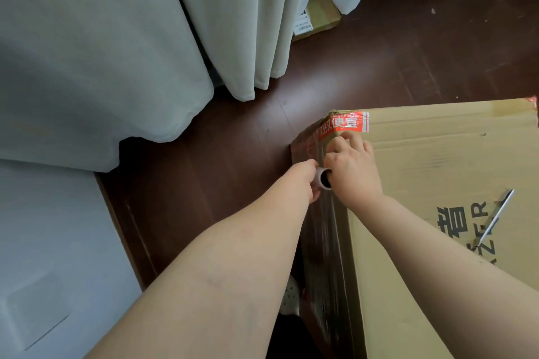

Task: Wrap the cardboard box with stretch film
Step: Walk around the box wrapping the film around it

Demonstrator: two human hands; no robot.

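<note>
A large cardboard box (437,169) with red tape at its near corner stands on the dark floor at the right. Clear stretch film (323,230) covers its left side face. The film roll's cardboard core (409,178) sticks up beside the box's top left edge. My left hand (306,181) grips the roll from the left, its fingers mostly hidden. My right hand (353,166) lies on the box's top edge by the red tape, with a finger or thumb pushed into the core's open end.
Pale curtains (233,23) hang at the back, and a white bed or sofa (73,81) fills the left. Small boxes (318,16) lie under the curtains. A metal blade-like tool (495,216) rests on the box top. A white shoe (291,294) shows by the box.
</note>
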